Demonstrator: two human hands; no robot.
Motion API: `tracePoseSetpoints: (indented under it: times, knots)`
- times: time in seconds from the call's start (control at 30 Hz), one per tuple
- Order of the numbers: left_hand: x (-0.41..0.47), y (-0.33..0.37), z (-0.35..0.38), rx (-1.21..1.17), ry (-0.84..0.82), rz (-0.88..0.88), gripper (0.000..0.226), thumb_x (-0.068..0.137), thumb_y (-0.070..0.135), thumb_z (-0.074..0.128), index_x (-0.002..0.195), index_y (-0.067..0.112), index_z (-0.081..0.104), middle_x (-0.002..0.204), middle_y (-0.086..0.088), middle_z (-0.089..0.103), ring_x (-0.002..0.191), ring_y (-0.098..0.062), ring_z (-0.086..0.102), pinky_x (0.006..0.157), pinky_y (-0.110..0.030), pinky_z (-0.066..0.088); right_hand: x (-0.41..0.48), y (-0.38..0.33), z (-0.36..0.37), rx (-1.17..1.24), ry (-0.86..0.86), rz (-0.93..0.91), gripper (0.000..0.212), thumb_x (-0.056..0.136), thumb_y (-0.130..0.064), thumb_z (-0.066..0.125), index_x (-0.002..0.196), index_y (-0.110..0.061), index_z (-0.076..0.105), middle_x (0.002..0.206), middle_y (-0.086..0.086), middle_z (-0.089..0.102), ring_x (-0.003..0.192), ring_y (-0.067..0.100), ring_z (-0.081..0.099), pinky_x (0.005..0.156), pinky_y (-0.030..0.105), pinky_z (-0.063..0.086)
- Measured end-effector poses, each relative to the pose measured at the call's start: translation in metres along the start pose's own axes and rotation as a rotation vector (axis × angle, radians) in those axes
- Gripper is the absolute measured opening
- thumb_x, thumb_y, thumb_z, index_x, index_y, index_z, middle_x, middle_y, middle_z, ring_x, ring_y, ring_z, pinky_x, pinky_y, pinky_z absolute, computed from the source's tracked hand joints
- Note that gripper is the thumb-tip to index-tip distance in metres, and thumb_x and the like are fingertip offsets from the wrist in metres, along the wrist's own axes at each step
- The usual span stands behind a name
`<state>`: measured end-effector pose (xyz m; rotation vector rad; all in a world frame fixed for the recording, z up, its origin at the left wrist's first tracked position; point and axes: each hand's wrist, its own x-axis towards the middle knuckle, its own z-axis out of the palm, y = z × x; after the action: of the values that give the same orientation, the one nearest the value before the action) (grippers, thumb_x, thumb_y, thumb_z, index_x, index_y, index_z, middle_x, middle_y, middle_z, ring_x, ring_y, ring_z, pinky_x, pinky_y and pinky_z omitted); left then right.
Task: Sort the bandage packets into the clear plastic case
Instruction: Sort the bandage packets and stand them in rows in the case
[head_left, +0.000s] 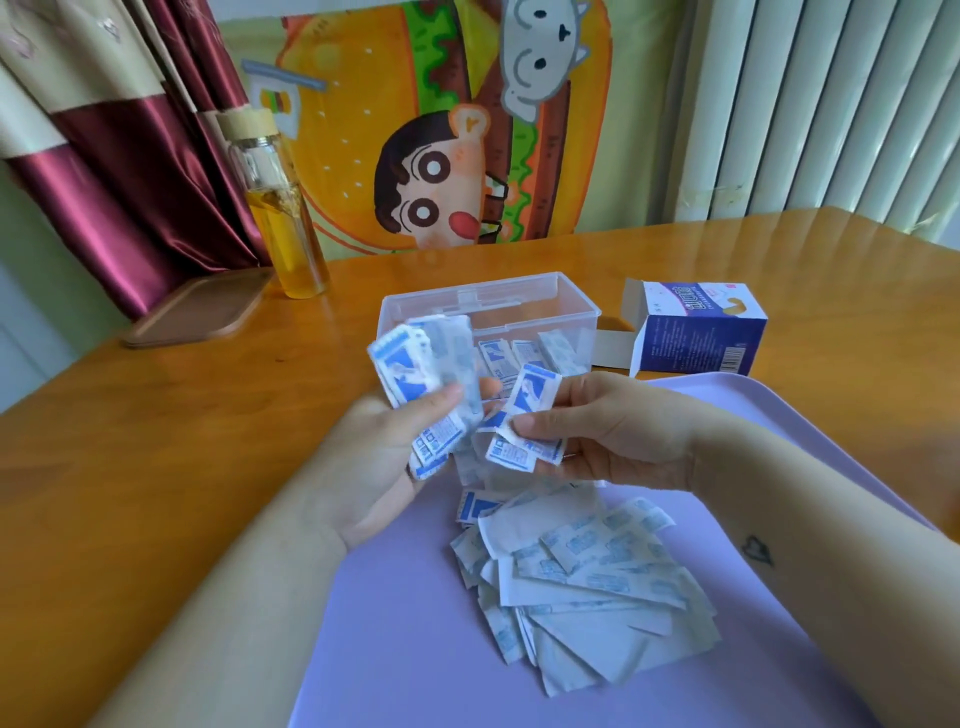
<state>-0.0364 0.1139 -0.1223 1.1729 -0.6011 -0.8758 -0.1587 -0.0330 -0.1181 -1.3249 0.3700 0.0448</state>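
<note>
Wooden bench (182, 441) carrying one lavender tray (405, 649), one clear plastic case (519, 291), one open carton (701, 338). Left hand (379, 467) curling fingers round fanned bunch of bandage packets (415, 369); right hand (613, 436) pinching pair of packets (530, 395). At least three lying inside case. Overlapping pile (582, 571) waiting on tray, uncountable. Sorting looking far from finished.

No wording legible anywhere. On blue-and-white carton (698, 332): pale lettering band across top face, dense fine print down side face, barcode (731, 358) at lower right corner; characters and digits too blurred to read. On bandage packets (532, 389): blue pictogram at one end, blue text block at other, unreadable. On packet pile (582, 561): faint blue print on white wrappers, likewise unreadable.
</note>
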Motion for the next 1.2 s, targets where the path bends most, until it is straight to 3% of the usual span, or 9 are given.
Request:
tracePoseSetpoints:
  times: [0.1,0.33,0.47,0.63,0.73,0.83,0.93,1.07,1.2]
  knots:
    - [0.005,-0.004,-0.001,-0.117,0.049,-0.096,0.019,0.089,0.009,0.052,0.104,0.009,0.064,0.091,-0.006,0.074,0.08,-0.019,0.072,0.069,-0.034,0.06,-0.001,-0.002,0.0,-0.081,0.121,-0.096,0.009,0.089,-0.011,0.058,0.095,-0.01,0.065,0.076,-0.001,0.068,0.064,0.011,0.058,0.053,0.015,0.049]
    - [0.003,-0.002,0.003,-0.332,0.084,-0.282,0.018,0.093,0.01,0.047,0.103,0.005,0.061,0.075,-0.009,0.072,0.064,-0.023,0.071,0.05,-0.035,0.058,-0.001,-0.008,0.001,-0.047,0.42,-0.362,0.015,0.095,-0.023,0.052,0.09,-0.015,0.064,0.081,0.001,0.068,0.066,0.009,0.057,0.058,0.018,0.045]
    - [0.002,-0.001,0.004,-0.393,-0.006,-0.378,0.03,0.082,0.014,0.049,0.107,0.003,0.062,0.09,-0.015,0.07,0.071,-0.027,0.068,0.063,-0.049,0.058,0.005,-0.002,0.007,-0.12,0.336,-0.335,0.018,0.094,-0.021,0.053,0.097,-0.008,0.064,0.092,0.008,0.072,0.078,0.015,0.066,0.071,0.027,0.055]
    - [0.0,-0.001,0.005,-0.325,-0.111,-0.401,0.038,0.074,0.016,0.045,0.105,0.007,0.067,0.1,-0.015,0.07,0.074,-0.027,0.066,0.068,-0.047,0.056,0.005,0.001,0.005,-0.192,0.276,-0.244,0.015,0.091,-0.011,0.057,0.102,-0.002,0.063,0.103,0.018,0.07,0.098,0.032,0.067,0.089,0.043,0.054]
    - [-0.002,-0.004,0.007,-0.24,-0.129,-0.37,0.035,0.077,0.012,0.053,0.11,0.007,0.064,0.1,-0.019,0.071,0.076,-0.029,0.071,0.066,-0.045,0.058,0.004,0.001,0.006,-0.275,0.315,-0.258,0.014,0.082,-0.011,0.069,0.095,-0.007,0.065,0.096,0.016,0.072,0.093,0.034,0.068,0.09,0.049,0.052]
    - [-0.002,-0.009,0.009,-0.095,-0.125,-0.286,0.028,0.082,0.011,0.056,0.109,0.006,0.065,0.099,-0.018,0.072,0.081,-0.027,0.071,0.07,-0.038,0.059,0.004,0.003,0.01,-0.311,0.352,-0.297,0.027,0.065,-0.023,0.08,0.081,-0.013,0.061,0.082,0.021,0.07,0.076,0.034,0.062,0.086,0.055,0.049]
    - [-0.001,-0.01,0.009,-0.056,-0.07,-0.236,0.03,0.087,0.012,0.055,0.115,0.007,0.063,0.106,-0.018,0.07,0.094,-0.031,0.069,0.08,-0.044,0.056,0.004,0.005,0.013,-0.373,0.366,-0.297,0.036,0.062,-0.03,0.081,0.081,-0.01,0.057,0.071,0.019,0.068,0.065,0.024,0.061,0.081,0.049,0.052]
    - [0.001,-0.01,0.008,0.0,-0.002,-0.192,0.023,0.089,0.008,0.054,0.11,0.006,0.063,0.098,-0.018,0.072,0.08,-0.027,0.071,0.066,-0.038,0.059,0.006,0.007,0.015,-0.469,0.363,-0.281,0.033,0.078,-0.031,0.073,0.089,-0.001,0.065,0.069,0.006,0.071,0.055,0.009,0.062,0.075,0.039,0.056]
    - [0.001,-0.011,0.011,0.076,-0.015,-0.202,0.023,0.086,0.011,0.059,0.108,0.007,0.065,0.097,-0.015,0.073,0.084,-0.025,0.071,0.069,-0.034,0.059,0.009,0.007,0.014,-0.453,0.416,-0.317,0.041,0.079,-0.03,0.072,0.091,0.008,0.063,0.071,0.014,0.069,0.052,0.007,0.06,0.056,0.025,0.051]
